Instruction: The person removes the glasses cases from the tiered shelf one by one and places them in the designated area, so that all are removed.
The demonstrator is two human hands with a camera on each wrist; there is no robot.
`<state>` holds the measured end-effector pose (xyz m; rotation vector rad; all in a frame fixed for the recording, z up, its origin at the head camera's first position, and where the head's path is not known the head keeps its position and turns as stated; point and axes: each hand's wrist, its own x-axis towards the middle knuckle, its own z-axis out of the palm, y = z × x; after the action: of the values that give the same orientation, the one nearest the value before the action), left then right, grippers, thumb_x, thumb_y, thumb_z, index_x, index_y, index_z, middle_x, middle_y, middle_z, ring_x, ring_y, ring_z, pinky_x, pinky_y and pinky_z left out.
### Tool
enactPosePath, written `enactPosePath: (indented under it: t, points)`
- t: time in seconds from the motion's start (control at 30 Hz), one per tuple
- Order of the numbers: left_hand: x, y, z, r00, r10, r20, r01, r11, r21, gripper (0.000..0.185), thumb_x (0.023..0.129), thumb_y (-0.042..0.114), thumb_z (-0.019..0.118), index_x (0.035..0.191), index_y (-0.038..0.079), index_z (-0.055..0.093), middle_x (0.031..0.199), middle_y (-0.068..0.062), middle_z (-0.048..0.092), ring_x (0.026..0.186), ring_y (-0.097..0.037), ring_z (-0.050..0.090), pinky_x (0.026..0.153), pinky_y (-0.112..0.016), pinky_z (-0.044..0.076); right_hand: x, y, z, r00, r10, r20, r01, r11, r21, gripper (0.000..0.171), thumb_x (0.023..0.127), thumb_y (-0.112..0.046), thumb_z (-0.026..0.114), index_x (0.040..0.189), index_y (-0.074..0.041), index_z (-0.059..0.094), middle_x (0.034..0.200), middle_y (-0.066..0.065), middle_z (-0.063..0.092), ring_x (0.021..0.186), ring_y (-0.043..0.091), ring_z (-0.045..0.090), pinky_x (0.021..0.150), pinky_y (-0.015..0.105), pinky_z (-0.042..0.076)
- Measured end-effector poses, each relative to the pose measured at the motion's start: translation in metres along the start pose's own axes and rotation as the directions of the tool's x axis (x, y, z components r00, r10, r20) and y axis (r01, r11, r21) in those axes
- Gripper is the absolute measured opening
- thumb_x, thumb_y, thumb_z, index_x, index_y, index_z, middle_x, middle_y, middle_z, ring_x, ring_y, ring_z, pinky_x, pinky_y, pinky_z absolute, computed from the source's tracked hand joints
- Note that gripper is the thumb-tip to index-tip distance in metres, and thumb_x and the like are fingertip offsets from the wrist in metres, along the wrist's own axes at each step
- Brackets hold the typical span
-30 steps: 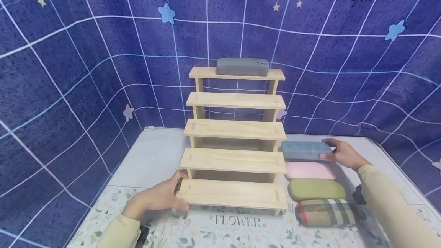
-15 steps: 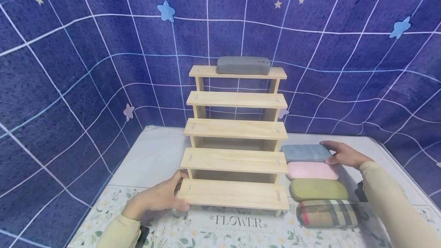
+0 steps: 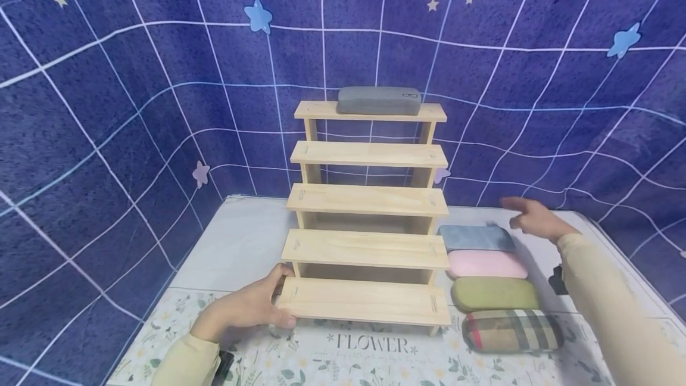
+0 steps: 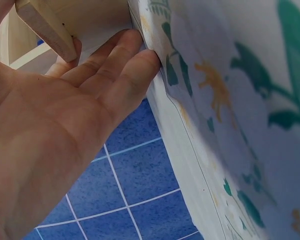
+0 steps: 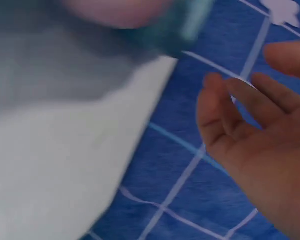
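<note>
A stepped wooden display shelf (image 3: pixel 365 249) stands on the table, with a grey glasses case (image 3: pixel 379 101) on its top step. My left hand (image 3: pixel 249 304) grips the left end of the lowest step, thumb at the front and fingers behind; in the left wrist view the board's end lies between them. My right hand (image 3: pixel 538 219) is lifted above and behind the right end of a blue glasses case (image 3: pixel 474 237), holding nothing. In the right wrist view its fingers (image 5: pixel 247 107) are loosely bent. Below the blue case lie a pink case (image 3: pixel 486 264), an olive case (image 3: pixel 495 293) and a plaid case (image 3: pixel 514 330).
The glasses cases form a column right of the shelf. A flowered cloth (image 3: pixel 300 356) covers the front of the white table (image 3: pixel 246 225). Behind and to the sides hangs a blue curtain (image 3: pixel 241 106) with a white grid and stars.
My right hand held the far blue case, set it down closer to the pink one, then let go and rose away from it. My left hand has stayed on the shelf.
</note>
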<state>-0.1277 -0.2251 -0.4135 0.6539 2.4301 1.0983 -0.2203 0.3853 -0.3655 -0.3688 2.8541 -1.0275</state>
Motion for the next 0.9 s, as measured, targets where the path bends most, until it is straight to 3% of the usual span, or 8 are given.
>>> enactPosePath:
  t: [0.2, 0.4, 0.53, 0.63, 0.73, 0.9]
  points:
    - [0.000, 0.000, 0.000, 1.000, -0.015, -0.009, 0.015, 1.000, 0.006, 0.086, 0.073, 0.037, 0.088, 0.137, 0.011, 0.036, 0.133, -0.016, 0.056, 0.124, -0.038, 0.052, 0.107, -0.066, 0.033, 0.022, -0.048, -0.025, 0.982, -0.049, -0.182, 0.055, 0.998, 0.027, 0.052, 0.094, 0.001, 0.054, 0.142, 0.014, 0.043, 0.136, 0.037, 0.051, 0.121, 0.050, 0.054, 0.078, 0.016, 0.049]
    - [0.000, -0.001, 0.000, 1.000, -0.017, -0.009, 0.017, 1.000, -0.003, 0.086, 0.073, 0.036, 0.088, 0.137, 0.011, 0.037, 0.135, -0.016, 0.054, 0.126, -0.038, 0.051, 0.109, -0.066, 0.031, 0.046, -0.116, -0.043, 0.944, -0.095, -0.316, 0.108, 0.994, 0.025, 0.045, 0.096, -0.003, 0.055, 0.140, 0.007, 0.051, 0.132, 0.030, 0.058, 0.119, 0.039, 0.058, 0.080, 0.013, 0.044]
    - [0.000, -0.002, 0.000, 1.000, -0.012, -0.007, 0.012, 1.000, -0.005, 0.086, 0.073, 0.036, 0.088, 0.138, 0.011, 0.037, 0.136, -0.017, 0.054, 0.127, -0.039, 0.050, 0.109, -0.066, 0.030, 0.061, -0.156, -0.051, 0.921, -0.123, -0.371, 0.138, 0.990, 0.014, 0.044, 0.099, -0.013, 0.059, 0.140, 0.002, 0.054, 0.132, 0.025, 0.060, 0.113, 0.032, 0.060, 0.084, 0.022, 0.049]
    - [0.000, -0.002, 0.000, 1.000, -0.002, -0.004, 0.002, 1.000, -0.009, 0.087, 0.074, 0.036, 0.088, 0.139, 0.010, 0.036, 0.137, -0.018, 0.053, 0.128, -0.040, 0.049, 0.109, -0.066, 0.031, 0.071, -0.182, -0.054, 0.915, -0.135, -0.381, 0.150, 0.989, 0.010, 0.050, 0.099, -0.025, 0.060, 0.143, -0.003, 0.053, 0.136, 0.023, 0.057, 0.119, 0.034, 0.056, 0.094, 0.042, 0.049]
    - [0.000, -0.003, 0.000, 1.000, 0.011, -0.001, -0.011, 1.000, -0.017, 0.088, 0.074, 0.035, 0.088, 0.139, 0.009, 0.035, 0.137, -0.018, 0.053, 0.128, -0.039, 0.049, 0.109, -0.065, 0.031, 0.080, -0.201, -0.054, 0.915, -0.151, -0.374, 0.164, 0.986, 0.003, 0.056, 0.099, -0.034, 0.062, 0.146, -0.005, 0.050, 0.143, 0.021, 0.053, 0.128, 0.037, 0.049, 0.103, 0.057, 0.041]
    - [0.000, -0.002, 0.000, 1.000, 0.011, -0.002, -0.011, 1.000, -0.015, 0.087, 0.074, 0.035, 0.088, 0.138, 0.010, 0.035, 0.136, -0.018, 0.054, 0.127, -0.038, 0.050, 0.109, -0.065, 0.031, 0.095, -0.225, -0.052, 0.927, -0.165, -0.336, 0.174, 0.985, -0.004, 0.063, 0.098, -0.039, 0.063, 0.149, -0.007, 0.047, 0.151, 0.017, 0.046, 0.140, 0.036, 0.039, 0.112, 0.058, 0.032]
